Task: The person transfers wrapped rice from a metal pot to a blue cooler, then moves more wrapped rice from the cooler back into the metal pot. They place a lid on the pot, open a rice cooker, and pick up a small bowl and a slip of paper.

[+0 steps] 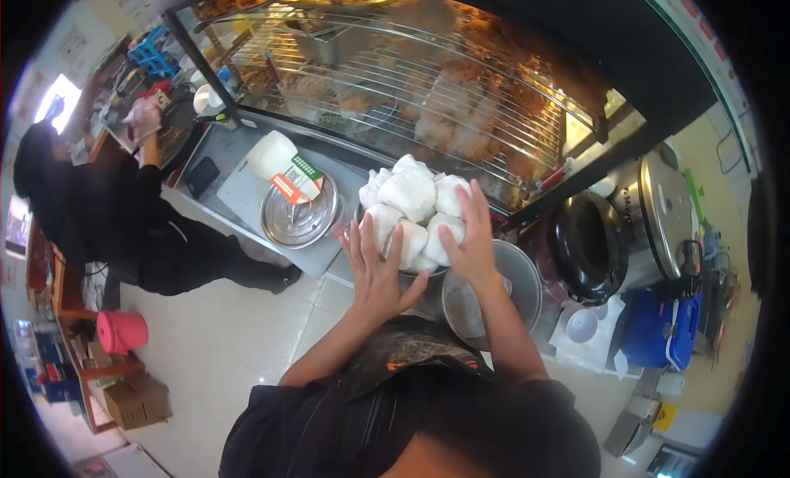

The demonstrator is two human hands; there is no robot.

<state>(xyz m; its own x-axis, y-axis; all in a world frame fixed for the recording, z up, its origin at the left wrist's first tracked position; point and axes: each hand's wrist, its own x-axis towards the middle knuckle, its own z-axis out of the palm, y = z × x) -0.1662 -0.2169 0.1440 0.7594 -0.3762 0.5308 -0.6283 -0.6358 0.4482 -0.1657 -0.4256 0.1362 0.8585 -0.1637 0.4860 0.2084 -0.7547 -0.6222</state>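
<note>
Several round white wrapped bundles (409, 194) are heaped in a round container whose sides are mostly hidden. My left hand (372, 268) rests against the near left of the heap, fingers spread. On the right, my right hand (473, 239) lies along the bundles with its fingers stretched out. Neither hand is closed around a bundle. What the wrappings contain is hidden. Left of the heap is a round metal lid (300, 219), with a green and orange printed carton piece (299, 182) on top.
A lit glass warming cabinet (370, 91) with fried food on wire racks stands ahead. Under my right forearm is a metal pot (533, 272). A black-lidded cooker (588, 248) and blue cooler box (658, 334) are at right. A co-worker (107, 206) in dark clothes works at left.
</note>
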